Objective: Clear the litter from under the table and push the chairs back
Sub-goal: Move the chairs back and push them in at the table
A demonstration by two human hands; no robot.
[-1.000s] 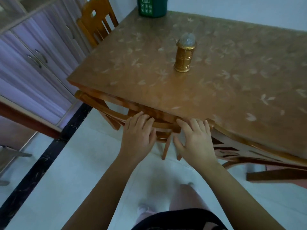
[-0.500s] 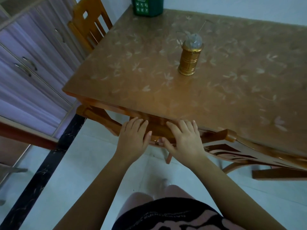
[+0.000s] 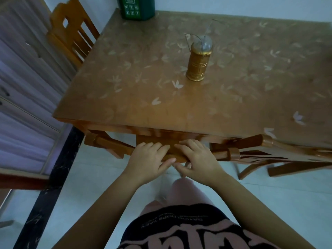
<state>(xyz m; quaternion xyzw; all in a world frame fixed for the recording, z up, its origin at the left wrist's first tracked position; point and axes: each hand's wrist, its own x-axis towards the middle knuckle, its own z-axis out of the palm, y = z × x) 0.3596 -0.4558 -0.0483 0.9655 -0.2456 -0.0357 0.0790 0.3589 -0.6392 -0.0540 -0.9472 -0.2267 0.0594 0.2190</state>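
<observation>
Chair: the chair (image 3: 107, 145) is glossy, honey-brown varnished wood. Only its curved top rail and post ends show, and they are slightly blurred.
Chair place: it sits under the near edge of the worktop (image 3: 161, 97), with the rail just below and just outside that edge.
Left hand: the left hand (image 3: 149, 159) grips the rail near its middle, fingers laid over the top and thumb against the rail's near side.
Right hand: the right hand (image 3: 195, 159) grips the rail just beside the left, with the thumbs nearly meeting.
Worktop: brown, with a pale leaf pattern.
On the worktop: a gold lantern (image 3: 197, 63) stands upright near the middle, and a green container (image 3: 137, 8) stands at the far edge.
Left of the worktop: a second chair (image 3: 71, 36) of the same wood, with a slatted back, is close against that side.
Right along the near edge: a third chair (image 3: 287, 159), with a carved back.
Below the worktop: a pale tiled floor (image 3: 269, 203).
</observation>
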